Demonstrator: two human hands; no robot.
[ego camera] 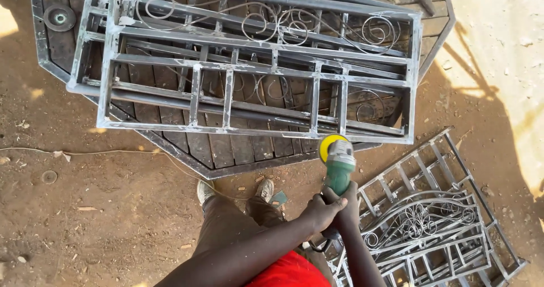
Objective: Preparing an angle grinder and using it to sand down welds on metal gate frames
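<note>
Head view, tool: a green angle grinder (339,171) with a yellow disc guard at its front end, pointing up at the near bottom rail of the metal grille frame (249,66) — the guard sits just beside that rail, near its right end.
Left hand (319,212): fingers curled tight around the grinder's rear body, just below the frame.
Right hand (347,203): also wrapped closed on the grinder body, touching the left hand on its right side.
Frame: a grey welded grille with scroll work, lying flat across a dark wooden-slatted table (238,148) with a metal rim.
Below the frame: the person's two shoes (235,189) on the brown dirt, near the table's front edge.
Right of and below the frame: a stack of similar scrolled grilles (430,224) on the ground.
Left of the frame: a round disc (59,17) on the table corner — a thin cable (85,151) runs over the dirt below it.
</note>
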